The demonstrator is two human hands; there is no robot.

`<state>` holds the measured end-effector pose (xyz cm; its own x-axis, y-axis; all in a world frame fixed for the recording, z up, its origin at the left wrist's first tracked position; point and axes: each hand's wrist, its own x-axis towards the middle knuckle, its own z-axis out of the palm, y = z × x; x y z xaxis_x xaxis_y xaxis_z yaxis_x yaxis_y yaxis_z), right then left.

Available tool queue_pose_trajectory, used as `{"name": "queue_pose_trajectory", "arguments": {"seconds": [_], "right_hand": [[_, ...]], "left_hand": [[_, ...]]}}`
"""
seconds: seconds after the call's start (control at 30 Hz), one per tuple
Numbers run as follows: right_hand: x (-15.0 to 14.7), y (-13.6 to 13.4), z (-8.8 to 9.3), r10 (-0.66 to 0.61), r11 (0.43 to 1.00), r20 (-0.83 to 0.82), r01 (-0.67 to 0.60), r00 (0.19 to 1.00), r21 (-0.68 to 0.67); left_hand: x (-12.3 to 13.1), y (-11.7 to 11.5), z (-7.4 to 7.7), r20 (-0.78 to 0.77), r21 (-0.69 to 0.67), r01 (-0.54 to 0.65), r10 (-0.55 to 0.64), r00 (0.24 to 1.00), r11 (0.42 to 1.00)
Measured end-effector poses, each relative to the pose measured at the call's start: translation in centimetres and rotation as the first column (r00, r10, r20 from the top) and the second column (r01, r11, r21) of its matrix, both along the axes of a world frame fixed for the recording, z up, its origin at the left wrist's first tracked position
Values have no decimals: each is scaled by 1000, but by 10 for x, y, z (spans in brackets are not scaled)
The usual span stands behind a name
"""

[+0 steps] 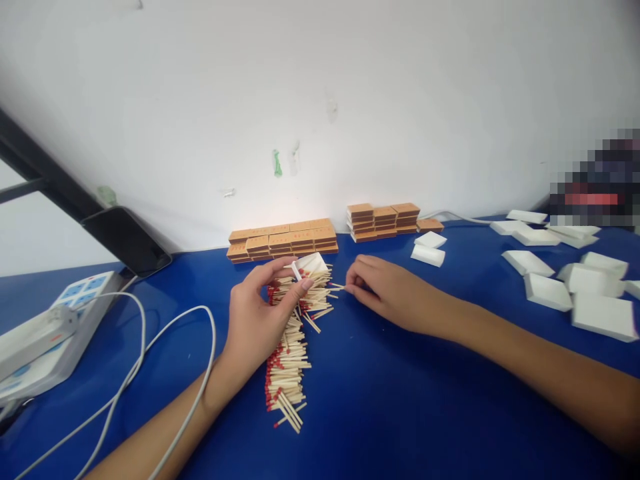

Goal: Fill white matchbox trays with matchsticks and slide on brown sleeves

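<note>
White cable [190, 373] loops across the blue worktop [400, 400] at the near edge and passes over the left forearm.

Beyond it lies a long heap of matches [287, 367], pale wooden sticks with red heads. Most lie crosswise with their heads to the left, and a few loose ones are askew at the near end and on the right side. The heap runs away from the camera, between the two hands.

The left hand [257, 317] rests over the far part of the heap. Its thumb and fingers are closed on a small white card tray [313, 265], open side up and tilted, just above the sticks. The right hand [387, 290] lies low on the worktop to the right. Its fingertips are pressed together on the ends of a few matches sticking out of the heap's far right edge.

Two stacks of closed orange-brown matchboxes [283, 240] stand against the white wall. More empty white trays [547, 291] are scattered to the right, well apart from the hands. At the far left sit a power strip [55, 327] and a dark phone [127, 241] leaning on the wall.
</note>
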<state>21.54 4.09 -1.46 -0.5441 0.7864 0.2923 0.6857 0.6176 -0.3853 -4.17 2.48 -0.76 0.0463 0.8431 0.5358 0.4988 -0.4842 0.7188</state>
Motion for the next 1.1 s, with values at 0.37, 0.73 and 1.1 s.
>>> {"name": "queue_pose_trajectory", "arguments": {"seconds": [0.37, 0.73, 1.1], "right_hand": [[43, 13, 22, 14, 969, 152, 24, 988, -245], [39, 9, 17, -43, 977, 154, 74, 987, -198], [33, 10, 7, 6, 987, 95, 9, 995, -160]], "left_hand": [[-1, -1, -3, -84, -6, 8, -9, 996, 1000], [0, -2, -1, -82, 16, 40, -39, 996, 999], [0, -2, -1, -130, 21, 56, -52, 990, 998]]}}
